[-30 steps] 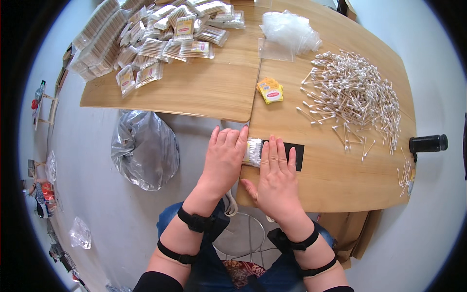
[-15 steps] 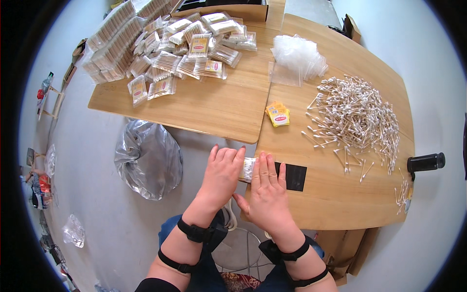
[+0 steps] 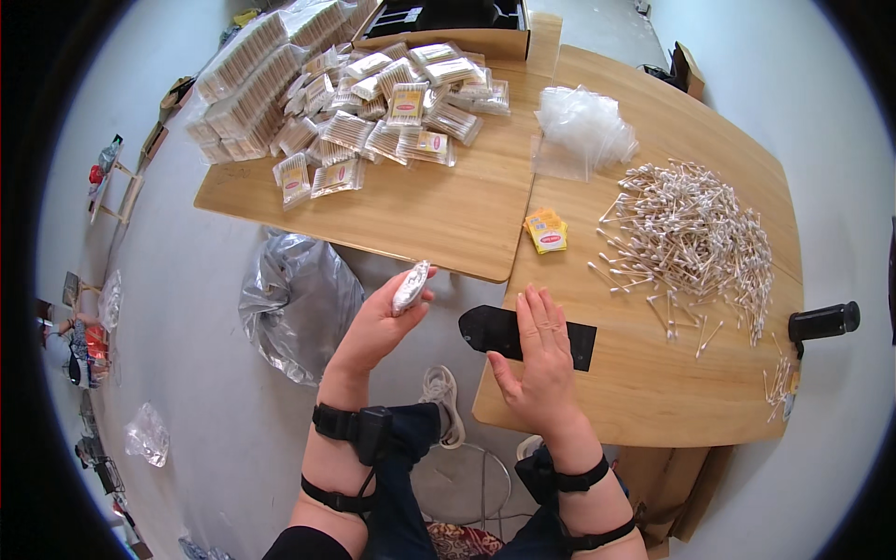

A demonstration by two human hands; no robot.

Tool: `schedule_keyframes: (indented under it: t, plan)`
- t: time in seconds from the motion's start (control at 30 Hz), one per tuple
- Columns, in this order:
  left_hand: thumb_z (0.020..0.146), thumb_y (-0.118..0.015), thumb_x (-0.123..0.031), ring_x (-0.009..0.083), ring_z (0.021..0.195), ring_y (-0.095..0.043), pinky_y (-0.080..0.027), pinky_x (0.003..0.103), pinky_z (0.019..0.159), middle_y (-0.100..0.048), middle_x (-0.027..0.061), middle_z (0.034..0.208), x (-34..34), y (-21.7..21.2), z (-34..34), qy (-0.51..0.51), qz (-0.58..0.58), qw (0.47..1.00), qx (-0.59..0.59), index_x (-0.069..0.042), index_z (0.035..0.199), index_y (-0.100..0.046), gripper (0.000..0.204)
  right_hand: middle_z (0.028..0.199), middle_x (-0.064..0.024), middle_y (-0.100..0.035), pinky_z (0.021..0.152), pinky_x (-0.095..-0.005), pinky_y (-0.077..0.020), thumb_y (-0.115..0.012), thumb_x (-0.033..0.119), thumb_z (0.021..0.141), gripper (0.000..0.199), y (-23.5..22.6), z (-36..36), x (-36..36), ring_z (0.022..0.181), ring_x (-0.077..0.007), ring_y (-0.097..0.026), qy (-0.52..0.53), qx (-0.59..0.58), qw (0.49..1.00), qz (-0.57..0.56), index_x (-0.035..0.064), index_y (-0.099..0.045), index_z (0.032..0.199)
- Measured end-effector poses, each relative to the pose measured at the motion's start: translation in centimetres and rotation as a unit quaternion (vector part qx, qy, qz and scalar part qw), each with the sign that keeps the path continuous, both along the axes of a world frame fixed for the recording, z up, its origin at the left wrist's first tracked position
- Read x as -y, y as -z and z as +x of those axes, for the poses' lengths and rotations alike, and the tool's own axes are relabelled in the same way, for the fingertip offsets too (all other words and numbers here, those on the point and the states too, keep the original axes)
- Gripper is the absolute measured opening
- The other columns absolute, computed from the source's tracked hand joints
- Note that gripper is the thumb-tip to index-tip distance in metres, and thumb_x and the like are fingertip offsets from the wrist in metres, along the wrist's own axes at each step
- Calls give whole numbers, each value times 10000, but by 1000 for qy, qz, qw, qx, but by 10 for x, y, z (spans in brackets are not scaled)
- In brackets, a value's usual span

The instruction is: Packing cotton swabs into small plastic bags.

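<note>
My left hand [image 3: 366, 329] is closed round a small clear pack of cotton swabs [image 3: 411, 287], seen end-on with the white tips uppermost, in the air left of the table's front corner. Flat and stretched out, my right hand [image 3: 544, 369] rests on a black strip [image 3: 487, 333] whose rounded end juts past the table edge. A few yellow cards [image 3: 548, 235] lie just beyond that hand. Farther right spreads a heap of loose cotton swabs [image 3: 695, 238]. Clear plastic bags [image 3: 581, 126] are piled behind the cards.
Filled swab packs [image 3: 373, 126] cover the far left of the wooden table [image 3: 439, 215], beside tall wrapped stacks [image 3: 245, 79]. An open carton [image 3: 457, 42] stands behind them. A black cylinder [image 3: 824, 322] is at the right edge. Below, a grey plastic sack [image 3: 297, 303] sits on the floor.
My left hand has drawn back to the left with the swab pack, turning it on end. My right hand has come off the pack and shifted right onto the black strip, whose rounded end now shows.
</note>
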State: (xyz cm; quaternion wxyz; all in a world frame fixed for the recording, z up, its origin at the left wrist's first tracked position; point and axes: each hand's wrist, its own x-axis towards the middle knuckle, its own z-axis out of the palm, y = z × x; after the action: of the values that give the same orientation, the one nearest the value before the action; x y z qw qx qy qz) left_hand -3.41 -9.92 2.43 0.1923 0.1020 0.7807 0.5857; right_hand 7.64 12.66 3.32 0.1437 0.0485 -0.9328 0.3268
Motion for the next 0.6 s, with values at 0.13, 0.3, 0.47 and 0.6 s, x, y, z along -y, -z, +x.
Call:
schedule_keyframes:
  t: [0.13,0.3,0.47,0.6]
  plan:
    - [886,-636,42,129,1098,-586,-444,283,997,-630,5,1092,-38,-31,16,36,214,967,132,-5,1373,-543,498,1530,-239,-398,1194,-520,-229,-685,272,897,713,-12,6,-5,1448,-400,-343,-7,-31,999,-13,-45,-402,1470]
    - [953,-625,-4,114,1133,-571,-451,288,1016,-618,13,1173,-83,-31,39,209,264,909,246,-37,1379,-532,437,1513,-220,-440,1202,-533,-205,-627,331,946,600,-33,21,-14,1449,-404,-350,4,-130,991,-41,-2,-494,1427]
    - [962,-599,2,117,1171,-544,-469,302,1001,-589,36,1282,-106,-12,50,281,271,865,315,-49,1392,-512,441,1447,-203,-524,1193,-547,-214,-587,317,954,432,-45,30,-27,1440,-432,-361,-9,-111,994,5,57,-645,1295]
    - [950,-562,28,115,1145,-552,-484,293,969,-594,35,1274,-119,-16,52,294,242,871,310,-48,1388,-510,448,1428,-139,-560,1202,-513,-217,-622,273,936,361,-46,35,-37,1434,-384,-388,1,-94,996,9,122,-689,1257]
